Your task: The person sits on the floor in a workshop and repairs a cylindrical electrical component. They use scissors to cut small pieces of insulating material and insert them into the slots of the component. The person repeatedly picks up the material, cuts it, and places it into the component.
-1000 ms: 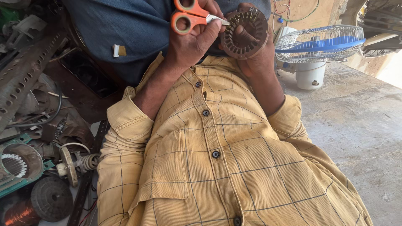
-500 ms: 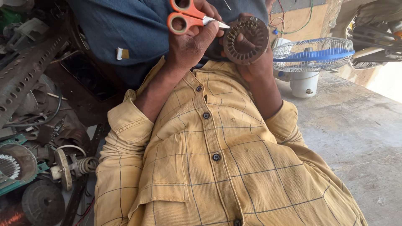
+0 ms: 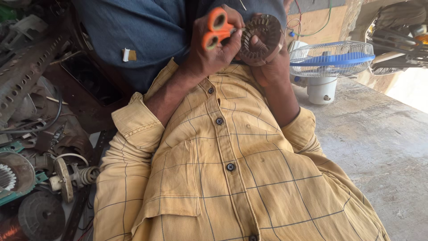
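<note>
My left hand (image 3: 208,53) is closed around a pair of orange-handled scissors (image 3: 215,27), whose blades point right and are mostly hidden. My right hand (image 3: 273,67) grips a round dark metal stator ring with slotted teeth (image 3: 263,36), held upright just right of the scissors. The scissor tips touch the ring's left edge. Both hands are raised above my lap, over blue trousers (image 3: 147,35). The rolled sleeves of my yellow checked shirt (image 3: 223,178) fill the lower frame.
A small blue-bladed table fan (image 3: 332,60) with a wire cage stands on the concrete slab (image 3: 383,151) at right. On the left lie rusty motor parts: a rotor shaft with coil (image 3: 67,178), a round housing (image 3: 13,174) and a perforated angle bar (image 3: 24,80).
The scissors have closed in on the ring, so the bare blade seen earlier is now hidden. Both hands sit slightly lower in view. The right hand keeps its grip.
</note>
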